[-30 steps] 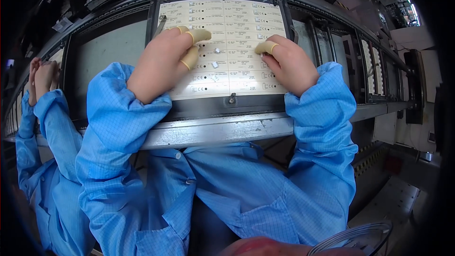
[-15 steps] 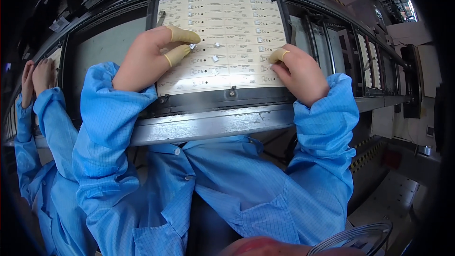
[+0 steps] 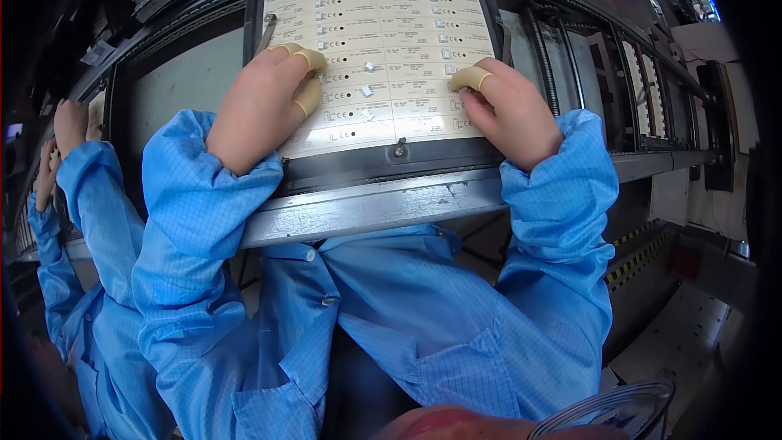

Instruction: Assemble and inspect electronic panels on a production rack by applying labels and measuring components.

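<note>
A cream panel of printed circuit boards (image 3: 423,125) lies in a black carrier frame (image 3: 342,165) before me. My left hand (image 3: 259,110), with yellowish finger cots on, is curled at the panel's left column. Its thumb and fingertips close around a small white connector (image 3: 322,79) at the board, partly hidden by the fingers. My right hand (image 3: 519,118), also wearing finger cots, is closed at the right column; whatever its fingertips pinch is hidden. Between the hands lie loose white connectors: one (image 3: 369,67) higher, another (image 3: 366,91) below it. More white connectors (image 3: 321,3) sit in the upper rows.
A metal rail (image 3: 375,210) runs along the near side of the conveyor. Metal clips (image 3: 269,28) stand at the frame's edges. At the left, a co-worker's hands (image 3: 71,122) and blue sleeves are beside my arm. Another panel (image 3: 639,98) lies farther right.
My left hand has brought the connector from above the board to the left column, its fingers curling in. The right hand has shifted slightly up and left. The view has tilted a little.
</note>
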Demonstrator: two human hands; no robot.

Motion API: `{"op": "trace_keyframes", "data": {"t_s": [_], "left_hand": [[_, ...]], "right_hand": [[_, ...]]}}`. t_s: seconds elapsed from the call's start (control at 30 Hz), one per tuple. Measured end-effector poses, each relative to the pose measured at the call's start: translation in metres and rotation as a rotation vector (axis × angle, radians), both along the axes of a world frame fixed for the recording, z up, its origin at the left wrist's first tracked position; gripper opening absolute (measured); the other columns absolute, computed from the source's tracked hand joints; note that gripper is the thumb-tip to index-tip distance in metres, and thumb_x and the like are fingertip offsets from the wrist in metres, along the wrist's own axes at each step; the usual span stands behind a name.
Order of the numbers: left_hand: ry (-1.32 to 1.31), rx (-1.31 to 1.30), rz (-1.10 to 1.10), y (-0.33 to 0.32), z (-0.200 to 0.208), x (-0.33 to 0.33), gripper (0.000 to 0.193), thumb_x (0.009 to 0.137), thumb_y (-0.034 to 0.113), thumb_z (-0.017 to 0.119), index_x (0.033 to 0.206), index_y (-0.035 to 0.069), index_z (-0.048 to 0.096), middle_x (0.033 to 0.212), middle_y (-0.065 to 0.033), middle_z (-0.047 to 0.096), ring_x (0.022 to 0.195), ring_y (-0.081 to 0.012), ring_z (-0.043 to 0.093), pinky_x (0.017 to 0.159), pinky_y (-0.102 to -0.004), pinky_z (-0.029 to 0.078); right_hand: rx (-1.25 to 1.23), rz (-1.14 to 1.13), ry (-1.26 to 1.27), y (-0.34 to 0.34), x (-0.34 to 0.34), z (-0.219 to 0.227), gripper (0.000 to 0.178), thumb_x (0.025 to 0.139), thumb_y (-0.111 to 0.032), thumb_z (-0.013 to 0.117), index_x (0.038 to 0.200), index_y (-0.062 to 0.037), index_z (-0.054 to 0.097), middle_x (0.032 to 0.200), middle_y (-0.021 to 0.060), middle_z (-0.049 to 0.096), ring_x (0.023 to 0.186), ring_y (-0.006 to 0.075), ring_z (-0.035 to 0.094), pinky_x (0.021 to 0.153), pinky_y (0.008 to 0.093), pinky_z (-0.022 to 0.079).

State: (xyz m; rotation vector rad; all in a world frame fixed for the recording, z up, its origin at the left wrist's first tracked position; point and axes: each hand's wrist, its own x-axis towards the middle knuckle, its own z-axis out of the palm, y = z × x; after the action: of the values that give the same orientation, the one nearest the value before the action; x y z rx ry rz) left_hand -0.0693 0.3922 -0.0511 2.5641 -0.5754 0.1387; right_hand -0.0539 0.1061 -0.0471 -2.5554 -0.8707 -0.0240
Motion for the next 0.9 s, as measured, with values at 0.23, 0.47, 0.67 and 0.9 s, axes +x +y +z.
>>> {"op": "trace_keyframes", "data": {"t_s": [0.23, 0.47, 0.67, 0.9], "left_hand": [[-0.03, 0.008, -0.007, -0.005, -0.002, 0.001, 0.017, 0.075, 0.007, 0.061, 0.092, 0.001, 0.062, 0.084, -0.0149, 0.058, 0.079, -0.0312, 0.056, 0.072, -0.0368, 0.049], [-0.047, 0.111, -0.023, -0.012, 0.002, 0.0, 0.016, 0.077, 0.008, 0.06, 0.091, 0.001, 0.061, 0.084, -0.0149, 0.058, 0.08, -0.0313, 0.056, 0.074, -0.0371, 0.048], [-0.092, 0.123, -0.072, -0.016, 0.008, 0.003, 0.018, 0.078, 0.007, 0.059, 0.095, 0.001, 0.061, 0.088, -0.0146, 0.058, 0.082, -0.031, 0.056, 0.075, -0.0371, 0.047], [-0.163, -0.038, -0.264, -0.041, 0.003, 0.02, 0.024, 0.076, 0.006, 0.06, 0.099, 0.003, 0.061, 0.09, -0.0129, 0.058, 0.084, -0.0303, 0.057, 0.076, -0.0363, 0.048]], "right_hand": [[0.092, -0.038, 0.075, -0.005, -0.001, 0.001, 0.015, 0.081, -0.004, 0.06, 0.097, -0.0019, 0.061, 0.087, 0.0091, 0.057, 0.069, 0.0197, 0.057, 0.064, 0.0267, 0.048], [0.081, -0.04, 0.082, -0.005, -0.001, 0.001, 0.015, 0.081, -0.004, 0.06, 0.097, -0.0018, 0.061, 0.088, 0.01, 0.059, 0.071, 0.0212, 0.058, 0.065, 0.0282, 0.048], [0.075, -0.056, 0.003, -0.004, 0.003, -0.006, 0.014, 0.08, -0.004, 0.061, 0.094, -0.0025, 0.061, 0.088, 0.01, 0.058, 0.075, 0.0235, 0.06, 0.066, 0.0298, 0.049], [0.071, -0.039, 0.044, -0.005, 0.001, -0.003, 0.013, 0.08, -0.005, 0.061, 0.093, -0.0027, 0.061, 0.089, 0.0099, 0.058, 0.076, 0.025, 0.059, 0.068, 0.0307, 0.049]]}}
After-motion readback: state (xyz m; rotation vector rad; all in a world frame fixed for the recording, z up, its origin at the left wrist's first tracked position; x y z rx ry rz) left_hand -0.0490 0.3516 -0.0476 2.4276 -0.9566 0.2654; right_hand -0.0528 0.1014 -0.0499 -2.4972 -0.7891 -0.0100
